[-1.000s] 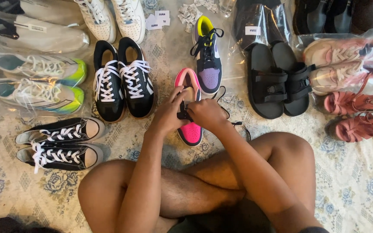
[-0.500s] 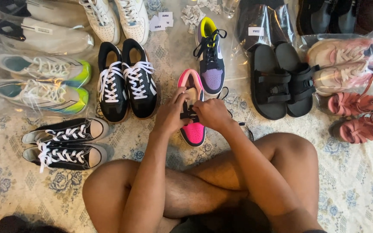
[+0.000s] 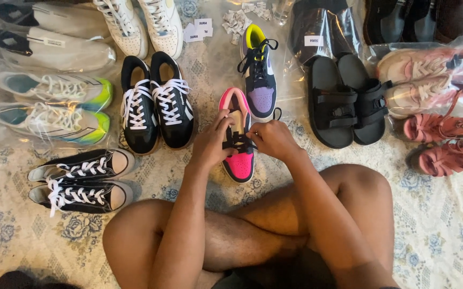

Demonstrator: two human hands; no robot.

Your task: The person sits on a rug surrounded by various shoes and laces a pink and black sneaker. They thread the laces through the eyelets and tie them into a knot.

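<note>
A pink sneaker with black laces [image 3: 239, 160] lies on the patterned rug right in front of my crossed legs. Both hands rest on its lacing. My left hand [image 3: 212, 143] pinches the black laces on the shoe's left side, and my right hand [image 3: 273, 139] grips them on the right side. The fingers cover most of the lacing. Its mate, a purple, black and yellow sneaker [image 3: 258, 72], lies just beyond it, toe toward me.
Black sneakers with white laces [image 3: 156, 101] lie left of the pink shoe, black canvas shoes [image 3: 81, 179] nearer left. Bagged white and green trainers [image 3: 55, 104] fill the far left. Black sandals [image 3: 346, 101] and pink shoes [image 3: 445, 139] sit right. Paper tags [image 3: 196, 29] lie at the top.
The view has shifted slightly. Both hands stay on the pink sneaker's laces with only small finger movements.
</note>
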